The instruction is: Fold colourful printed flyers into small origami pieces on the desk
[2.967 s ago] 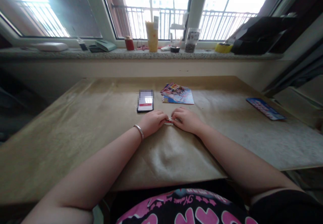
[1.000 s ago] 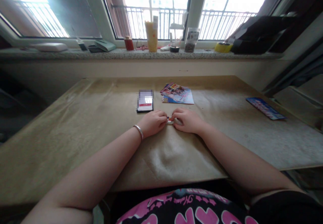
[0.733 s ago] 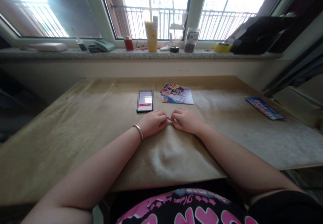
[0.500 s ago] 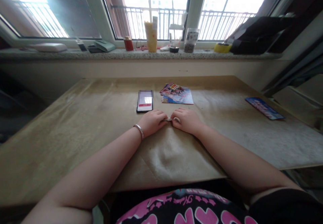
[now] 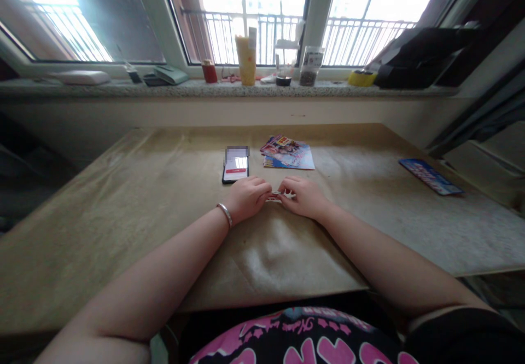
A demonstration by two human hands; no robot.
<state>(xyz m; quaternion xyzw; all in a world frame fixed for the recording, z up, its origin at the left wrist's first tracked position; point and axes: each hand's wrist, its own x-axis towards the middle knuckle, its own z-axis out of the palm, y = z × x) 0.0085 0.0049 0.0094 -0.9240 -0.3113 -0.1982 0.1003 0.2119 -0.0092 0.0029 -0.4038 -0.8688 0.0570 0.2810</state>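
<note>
Pinching a small white piece [image 5: 274, 199], left hand [image 5: 248, 196] and right hand [image 5: 303, 196] both curled nearly closed on its ends, piece at near right of the phone [image 5: 235, 166], booklets [image 5: 289, 154] right of the phone.

The phone [image 5: 235, 167] blocks the way ahead of the left hand [image 5: 249, 196], the booklets [image 5: 290, 154] ahead of the right hand [image 5: 302, 196]; these 2 leave a narrow gap. Wide passage is on the desk [image 5: 123, 200] left of the phone, and between the booklets and the blue card [image 5: 430, 176].
</note>
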